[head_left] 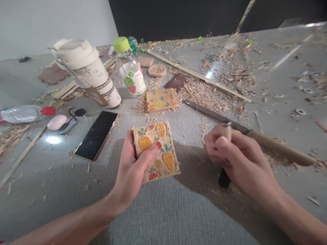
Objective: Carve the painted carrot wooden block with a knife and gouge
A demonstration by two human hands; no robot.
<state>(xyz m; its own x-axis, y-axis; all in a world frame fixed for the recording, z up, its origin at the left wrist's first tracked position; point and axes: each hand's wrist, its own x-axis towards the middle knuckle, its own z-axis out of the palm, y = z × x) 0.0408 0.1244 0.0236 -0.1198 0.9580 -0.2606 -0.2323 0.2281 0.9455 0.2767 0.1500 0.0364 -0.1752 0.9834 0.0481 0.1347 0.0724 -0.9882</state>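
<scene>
My left hand [134, 165] grips a square carved wooden block [167, 144], thumb pressed across its face. Painted yellow-orange pineapple-like fruits with teal leaves and small red strawberries cover that face. To the right, my right hand [237, 156] is closed around a slim tool [227, 132] with a pale wooden shaft. A metallic end shows at its top; a dark piece [224, 178] shows below my fingers. The tool's exact kind is unclear. Just behind the held block lies a second painted wooden block [162, 100]. A long flat file [217, 117] with a wooden handle lies beyond my right hand.
A phone [97, 136] lies left on the grey mat [153, 214]. Behind it stand a tilted-looking cream cup [87, 71] and a green-capped bottle [130, 69]. Wood shavings [237, 75], a long wooden strip [194, 73] and metal washers [300, 111] are scattered around.
</scene>
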